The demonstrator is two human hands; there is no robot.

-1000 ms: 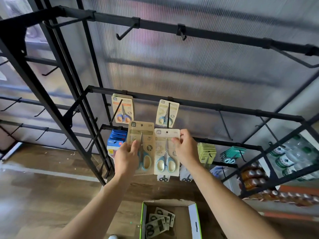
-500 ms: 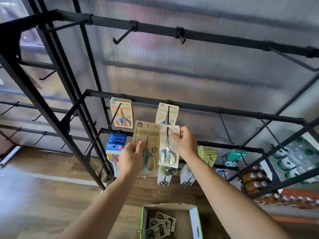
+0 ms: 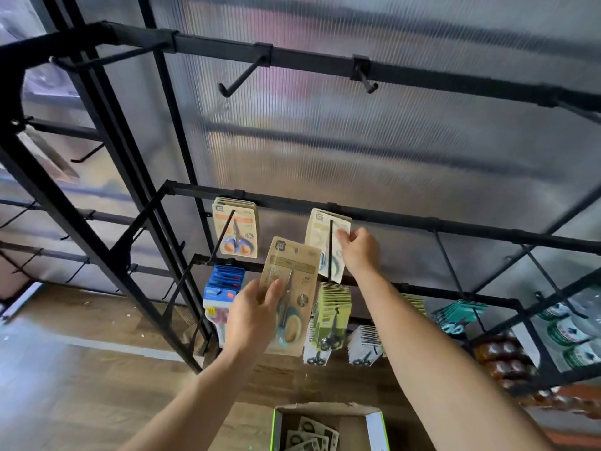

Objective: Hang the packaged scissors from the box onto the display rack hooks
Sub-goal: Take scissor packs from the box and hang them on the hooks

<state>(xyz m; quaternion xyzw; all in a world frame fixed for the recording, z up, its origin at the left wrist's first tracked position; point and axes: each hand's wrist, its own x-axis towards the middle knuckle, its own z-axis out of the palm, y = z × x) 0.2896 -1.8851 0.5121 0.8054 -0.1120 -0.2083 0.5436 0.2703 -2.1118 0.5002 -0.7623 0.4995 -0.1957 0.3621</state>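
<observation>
we: left hand [image 3: 252,315] grips tan scissors card [image 3: 299,275] by its side, near rack | right hand [image 3: 357,252] pinches pale scissors card [image 3: 320,229] on hook [image 3: 330,255] | we judge cards light, stiff; hold beside hang-hole

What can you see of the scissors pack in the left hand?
The scissors pack is a brown card with a dark logo at its top, carrying scissors with blue-and-cream handles, blades up. It leans slightly right, not on any hook, in front of the rack. The left hand grips its left edge.
</observation>
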